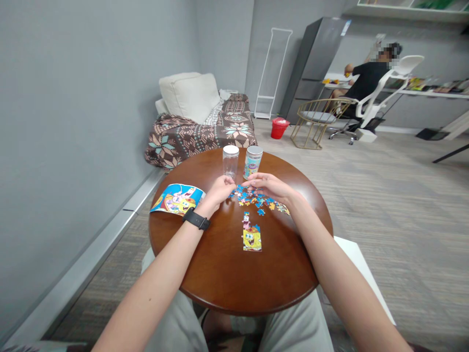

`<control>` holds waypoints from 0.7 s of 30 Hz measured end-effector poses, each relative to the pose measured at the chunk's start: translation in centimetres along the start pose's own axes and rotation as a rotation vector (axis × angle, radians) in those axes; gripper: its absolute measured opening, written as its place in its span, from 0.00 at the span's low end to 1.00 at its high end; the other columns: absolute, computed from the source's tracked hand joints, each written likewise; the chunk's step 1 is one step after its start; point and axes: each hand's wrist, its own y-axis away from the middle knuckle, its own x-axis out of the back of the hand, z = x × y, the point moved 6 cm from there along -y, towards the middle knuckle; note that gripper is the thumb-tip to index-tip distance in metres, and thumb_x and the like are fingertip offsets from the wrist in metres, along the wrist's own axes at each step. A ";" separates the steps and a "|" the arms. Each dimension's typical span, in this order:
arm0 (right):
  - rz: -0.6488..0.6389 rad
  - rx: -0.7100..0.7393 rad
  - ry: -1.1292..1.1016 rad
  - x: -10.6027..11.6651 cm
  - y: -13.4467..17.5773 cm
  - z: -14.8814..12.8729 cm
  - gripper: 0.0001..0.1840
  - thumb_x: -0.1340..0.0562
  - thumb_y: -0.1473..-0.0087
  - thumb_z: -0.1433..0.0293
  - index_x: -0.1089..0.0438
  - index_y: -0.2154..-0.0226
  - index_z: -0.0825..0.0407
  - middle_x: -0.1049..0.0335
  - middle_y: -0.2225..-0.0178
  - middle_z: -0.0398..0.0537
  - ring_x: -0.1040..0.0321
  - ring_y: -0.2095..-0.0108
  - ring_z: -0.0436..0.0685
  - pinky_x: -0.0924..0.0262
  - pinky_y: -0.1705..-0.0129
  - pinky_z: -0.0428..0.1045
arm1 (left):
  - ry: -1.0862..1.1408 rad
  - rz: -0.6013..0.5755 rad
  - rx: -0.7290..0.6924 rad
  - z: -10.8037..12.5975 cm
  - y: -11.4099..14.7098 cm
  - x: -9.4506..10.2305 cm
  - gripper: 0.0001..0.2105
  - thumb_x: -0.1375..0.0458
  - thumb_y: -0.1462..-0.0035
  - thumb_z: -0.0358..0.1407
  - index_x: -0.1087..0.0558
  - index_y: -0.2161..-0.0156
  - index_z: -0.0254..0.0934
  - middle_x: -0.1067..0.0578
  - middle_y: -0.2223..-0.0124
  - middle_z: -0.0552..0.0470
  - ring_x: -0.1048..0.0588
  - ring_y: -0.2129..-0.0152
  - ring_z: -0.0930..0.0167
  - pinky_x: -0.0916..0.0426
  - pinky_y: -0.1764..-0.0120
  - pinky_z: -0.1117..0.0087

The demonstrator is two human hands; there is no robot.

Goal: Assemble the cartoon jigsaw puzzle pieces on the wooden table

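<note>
My left hand [221, 190], with a black watch on its wrist, is at the left edge of a pile of loose jigsaw pieces [259, 198]. Its thumb and fingertips are pinched together; whatever they hold is too small to make out. Over the back of the pile reaches my right hand [270, 187], fingers stretched out and apart, seemingly holding nothing. Nearer to me lies a partly joined puzzle section [252, 238] with a yellow cartoon face. The curved picture sheet [178, 199], left of my left hand, shows a similar cartoon.
A clear jar [230, 164] with a white lid and a printed canister [252, 164] stand at the back of the round brown table [227, 278]. Beyond are a covered couch [205, 129], a red bin [279, 128], a wire chair [318, 120] and a seated person [366, 80].
</note>
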 end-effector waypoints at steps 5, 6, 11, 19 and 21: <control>0.006 -0.022 0.008 0.2 -0.1 0.3 0.09 0.36 0.55 0.76 0.34 0.68 0.54 0.23 0.64 0.50 0.32 0.71 0.47 0.37 0.68 0.43 | -0.260 -0.044 -0.116 0.5 0.2 -0.2 0.14 0.45 0.67 0.17 0.36 0.74 0.35 0.41 0.77 0.61 0.41 0.79 0.77 0.47 0.76 0.76; 0.005 -0.028 0.005 0.2 -0.1 0.3 0.09 0.35 0.55 0.76 0.34 0.68 0.54 0.23 0.64 0.50 0.31 0.71 0.48 0.37 0.68 0.43 | -0.302 -0.062 -0.135 0.4 0.3 -0.3 0.14 0.45 0.68 0.17 0.36 0.74 0.35 0.41 0.77 0.61 0.40 0.79 0.77 0.47 0.76 0.76; -0.010 -0.033 -0.006 0.2 -0.1 0.4 0.10 0.35 0.56 0.76 0.33 0.67 0.55 0.23 0.64 0.50 0.31 0.71 0.48 0.36 0.68 0.43 | -0.479 -0.066 -0.222 0.2 0.5 -0.4 0.14 0.46 0.65 0.19 0.35 0.71 0.37 0.37 0.74 0.59 0.37 0.76 0.76 0.45 0.73 0.75; -0.013 -0.041 -0.027 0.0 -0.1 0.3 0.07 0.38 0.54 0.79 0.32 0.68 0.55 0.23 0.64 0.51 0.30 0.71 0.48 0.36 0.69 0.43 | -0.468 -0.025 -0.266 0.8 0.8 -0.1 0.13 0.46 0.66 0.18 0.35 0.74 0.38 0.36 0.75 0.58 0.37 0.77 0.75 0.45 0.73 0.74; -0.033 -0.045 -0.037 -0.1 -0.1 0.3 0.08 0.39 0.54 0.80 0.32 0.68 0.56 0.23 0.63 0.52 0.30 0.70 0.48 0.35 0.69 0.42 | -0.451 -0.027 -0.270 0.6 0.5 -0.1 0.13 0.45 0.66 0.18 0.35 0.75 0.38 0.36 0.76 0.59 0.38 0.77 0.75 0.46 0.73 0.75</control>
